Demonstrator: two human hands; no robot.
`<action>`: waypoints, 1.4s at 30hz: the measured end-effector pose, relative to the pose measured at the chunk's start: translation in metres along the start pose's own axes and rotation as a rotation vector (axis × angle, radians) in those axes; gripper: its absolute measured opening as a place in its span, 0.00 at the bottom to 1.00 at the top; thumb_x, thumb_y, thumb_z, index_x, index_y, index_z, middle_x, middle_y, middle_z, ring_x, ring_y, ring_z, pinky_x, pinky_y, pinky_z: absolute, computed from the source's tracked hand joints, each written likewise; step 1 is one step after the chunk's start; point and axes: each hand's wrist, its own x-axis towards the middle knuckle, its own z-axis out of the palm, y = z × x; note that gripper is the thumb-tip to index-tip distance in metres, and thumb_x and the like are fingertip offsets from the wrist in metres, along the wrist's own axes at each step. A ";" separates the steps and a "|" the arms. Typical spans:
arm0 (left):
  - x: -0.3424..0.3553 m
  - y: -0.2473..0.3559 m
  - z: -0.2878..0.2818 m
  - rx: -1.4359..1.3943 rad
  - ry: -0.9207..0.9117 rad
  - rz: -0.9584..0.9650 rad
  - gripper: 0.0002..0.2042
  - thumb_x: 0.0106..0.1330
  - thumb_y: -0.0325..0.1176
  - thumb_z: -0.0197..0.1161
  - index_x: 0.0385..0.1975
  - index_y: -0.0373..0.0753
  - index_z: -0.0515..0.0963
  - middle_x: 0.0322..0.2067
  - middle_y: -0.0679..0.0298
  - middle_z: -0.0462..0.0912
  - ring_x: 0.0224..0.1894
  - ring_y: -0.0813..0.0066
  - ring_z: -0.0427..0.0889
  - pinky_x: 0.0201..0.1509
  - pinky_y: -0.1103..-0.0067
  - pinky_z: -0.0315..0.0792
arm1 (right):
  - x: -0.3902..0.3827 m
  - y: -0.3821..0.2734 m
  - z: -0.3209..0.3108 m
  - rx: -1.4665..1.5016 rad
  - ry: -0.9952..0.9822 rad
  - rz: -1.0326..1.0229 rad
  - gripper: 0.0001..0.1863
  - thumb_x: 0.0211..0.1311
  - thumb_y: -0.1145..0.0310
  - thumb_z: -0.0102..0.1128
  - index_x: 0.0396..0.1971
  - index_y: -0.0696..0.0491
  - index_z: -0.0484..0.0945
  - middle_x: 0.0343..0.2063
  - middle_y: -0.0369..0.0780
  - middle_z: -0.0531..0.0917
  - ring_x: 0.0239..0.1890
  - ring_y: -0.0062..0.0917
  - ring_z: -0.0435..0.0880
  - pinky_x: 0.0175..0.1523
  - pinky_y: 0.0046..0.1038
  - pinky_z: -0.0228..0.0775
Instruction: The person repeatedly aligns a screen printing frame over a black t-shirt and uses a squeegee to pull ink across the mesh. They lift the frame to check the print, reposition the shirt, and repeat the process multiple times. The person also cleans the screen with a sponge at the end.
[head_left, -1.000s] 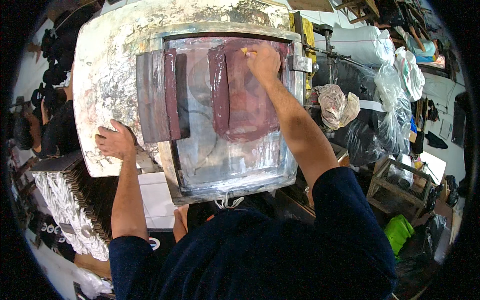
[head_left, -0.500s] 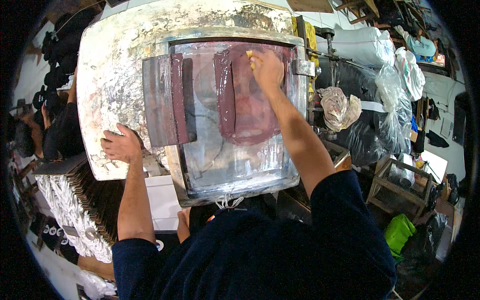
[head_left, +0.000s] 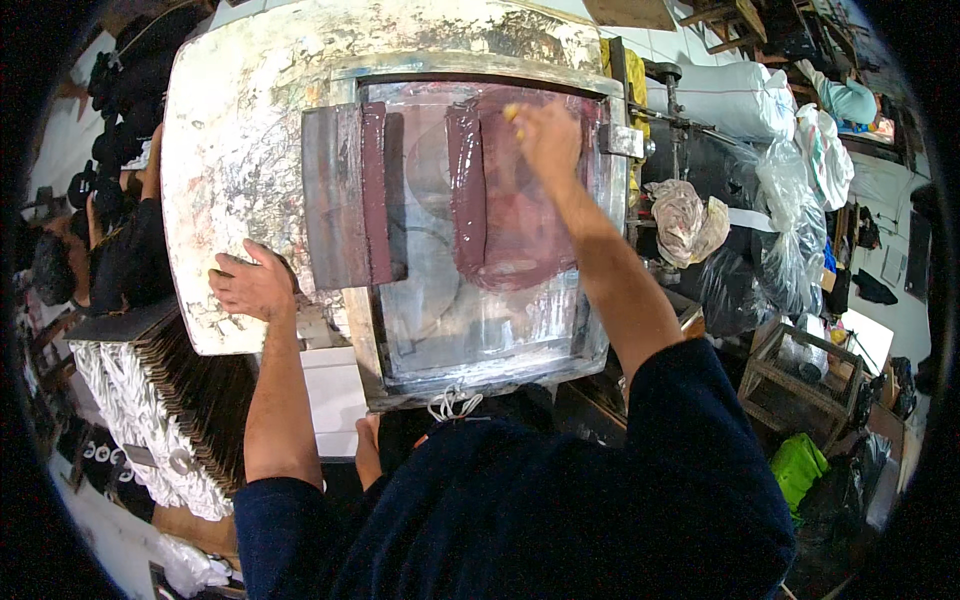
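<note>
A wooden-framed printing screen (head_left: 480, 345) lies over a pale, stained board (head_left: 235, 130). Maroon ink coats the upper right of its mesh, with a thick glossy ridge of ink (head_left: 468, 190) standing near the middle. My right hand (head_left: 550, 150) is over the inked area at the upper right, fingers closed on a small yellow piece (head_left: 512, 113), too blurred to name exactly. Flat on the board at the lower left, my left hand (head_left: 256, 284) has its fingers spread and holds nothing. Between the hands, a dark squeegee (head_left: 333, 200) with a maroon-inked edge lies across the frame's left side.
A metal clamp (head_left: 624, 141) grips the frame's right side. Beyond it hang a crumpled rag (head_left: 685, 225) and clear plastic. At the lower left stands a stack of brown boards with white cloth (head_left: 150, 410). A person in dark clothes (head_left: 130, 255) is at the far left.
The whole view has shifted slightly, so the screen and board appear farther right. My right hand stays over the same inked area, now a little blurred. My left hand remains flat on the board.
</note>
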 end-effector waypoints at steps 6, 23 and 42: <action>0.001 0.007 -0.005 -0.031 -0.003 -0.036 0.30 0.75 0.58 0.51 0.66 0.40 0.67 0.64 0.44 0.67 0.65 0.45 0.67 0.65 0.49 0.60 | -0.101 -0.031 -0.047 0.007 -0.100 -0.075 0.07 0.56 0.72 0.69 0.33 0.42 0.89 0.32 0.38 0.78 0.35 0.37 0.80 0.40 0.42 0.68; -0.093 0.034 -0.097 -1.207 -0.816 -0.270 0.36 0.66 0.51 0.73 0.61 0.24 0.70 0.50 0.54 0.82 0.50 0.66 0.80 0.56 0.71 0.74 | -0.311 -0.015 -0.215 1.635 -0.100 1.097 0.21 0.78 0.64 0.57 0.67 0.49 0.70 0.52 0.37 0.81 0.44 0.24 0.79 0.43 0.29 0.72; -0.040 0.036 -0.233 -1.538 -1.128 -0.182 0.24 0.69 0.48 0.69 0.53 0.32 0.81 0.44 0.57 0.88 0.40 0.66 0.87 0.47 0.69 0.82 | -0.546 0.028 -0.193 1.874 -0.244 1.377 0.19 0.70 0.66 0.58 0.58 0.55 0.76 0.51 0.41 0.85 0.54 0.34 0.85 0.60 0.40 0.78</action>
